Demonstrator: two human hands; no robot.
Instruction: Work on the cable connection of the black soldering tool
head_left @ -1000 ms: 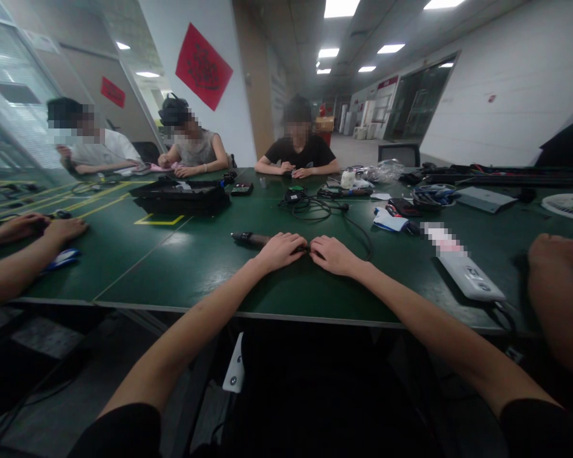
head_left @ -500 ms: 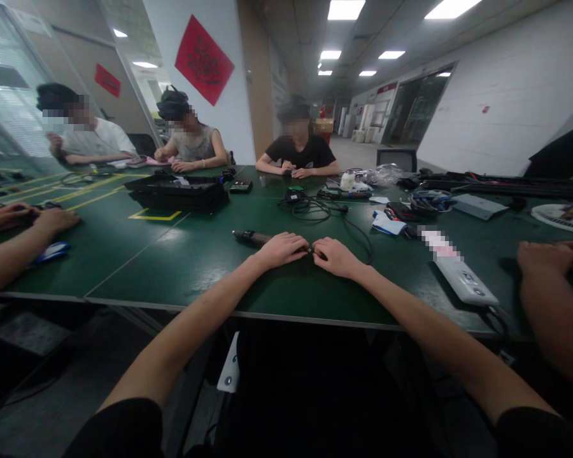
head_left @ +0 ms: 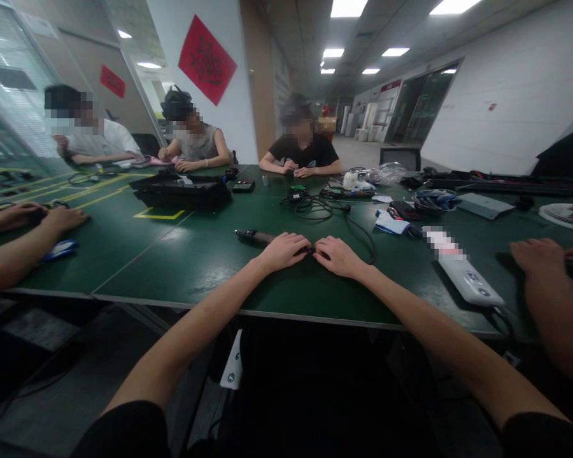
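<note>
An electric screwdriver [head_left: 254,236] with a brownish body and a dark front end lies on the green table [head_left: 210,273], its tip pointing left. My left hand [head_left: 286,250] is closed around its rear part, palm down, and covers most of that half. Just beside it, my right hand [head_left: 338,256] is closed on the end of a black cable [head_left: 364,230], at the screwdriver's tail. The fingertips of both hands nearly meet over a small dark connector [head_left: 312,250]. Whether the plug sits fully in the tail I cannot tell. The cable curves behind my right hand.
Beyond my hands lies a small black box with a green label [head_left: 296,194] among coiled cable. A black tray [head_left: 181,189] stands far left; a white power strip [head_left: 468,277] lies right. Co-workers' arms [head_left: 549,280] rest at both sides, and several people sit opposite.
The view has shifted slightly, so everything sits a little farther right. A small bright end between my fingertips now looks dark. Both hands keep their hold. The co-worker's hand at right has moved left.
</note>
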